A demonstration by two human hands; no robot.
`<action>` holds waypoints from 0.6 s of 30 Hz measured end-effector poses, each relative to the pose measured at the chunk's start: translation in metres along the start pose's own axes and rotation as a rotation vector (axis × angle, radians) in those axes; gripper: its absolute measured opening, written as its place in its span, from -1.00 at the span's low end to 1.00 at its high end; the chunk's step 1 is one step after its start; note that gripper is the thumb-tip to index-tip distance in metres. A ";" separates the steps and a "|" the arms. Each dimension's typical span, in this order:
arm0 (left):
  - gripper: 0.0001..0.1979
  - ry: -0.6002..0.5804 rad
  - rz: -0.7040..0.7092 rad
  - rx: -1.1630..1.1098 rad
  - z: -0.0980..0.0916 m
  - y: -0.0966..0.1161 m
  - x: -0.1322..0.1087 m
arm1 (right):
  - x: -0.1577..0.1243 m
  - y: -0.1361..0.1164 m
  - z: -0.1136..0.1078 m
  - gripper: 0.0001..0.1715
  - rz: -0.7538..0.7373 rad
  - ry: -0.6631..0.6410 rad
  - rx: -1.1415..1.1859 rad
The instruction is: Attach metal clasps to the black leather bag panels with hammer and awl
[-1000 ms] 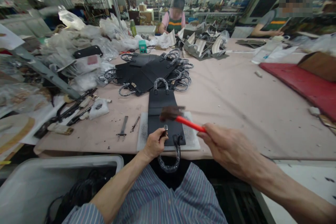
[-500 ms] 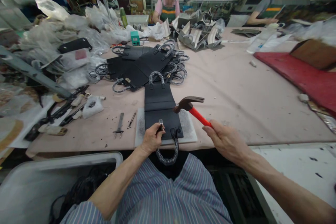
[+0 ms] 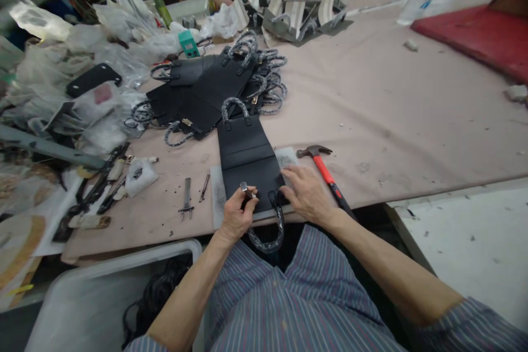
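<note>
A flat black leather bag panel (image 3: pixel 246 157) with braided handles lies on a grey pad (image 3: pixel 218 198) at the table's near edge. My left hand (image 3: pixel 236 214) is closed round a small metal punch (image 3: pixel 244 189) standing on the panel's near end. My right hand (image 3: pixel 307 193) rests flat on the panel's right side, fingers spread, next to the near handle (image 3: pixel 268 236) that hangs over the edge. A red-handled hammer (image 3: pixel 325 174) lies on the table just right of that hand.
A pile of black bag panels (image 3: pixel 214 91) sits further back. Pliers and small tools (image 3: pixel 186 199) lie left of the pad, plastic bags (image 3: pixel 82 93) beyond them. A grey bin (image 3: pixel 82 297) stands at lower left, a red mat (image 3: pixel 474 33) at far right. Another person works at the far end.
My right hand swung the hammer, then laid it on the table and came to rest flat on the panel. The left hand kept hold of the punch.
</note>
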State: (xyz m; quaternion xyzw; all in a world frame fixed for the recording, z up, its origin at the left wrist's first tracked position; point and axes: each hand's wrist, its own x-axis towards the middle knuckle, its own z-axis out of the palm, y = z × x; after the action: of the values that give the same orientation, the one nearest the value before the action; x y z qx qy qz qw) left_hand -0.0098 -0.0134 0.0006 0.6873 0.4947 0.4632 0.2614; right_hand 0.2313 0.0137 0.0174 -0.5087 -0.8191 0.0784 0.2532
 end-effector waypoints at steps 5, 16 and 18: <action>-0.87 0.005 -0.018 0.026 -0.001 0.001 -0.001 | -0.002 -0.023 0.025 -0.61 -0.021 -0.086 0.022; -0.89 0.104 -0.194 -0.014 -0.003 0.000 -0.010 | -0.002 -0.019 0.025 -0.59 0.007 -0.100 0.056; -0.89 0.105 -0.191 -0.029 -0.004 0.000 -0.011 | -0.002 -0.019 0.025 -0.58 0.009 -0.104 0.059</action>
State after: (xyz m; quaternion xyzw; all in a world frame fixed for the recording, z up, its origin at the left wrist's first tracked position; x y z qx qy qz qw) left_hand -0.0144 -0.0237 -0.0020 0.6079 0.5643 0.4786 0.2881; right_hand 0.2050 0.0065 0.0028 -0.4998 -0.8263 0.1300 0.2250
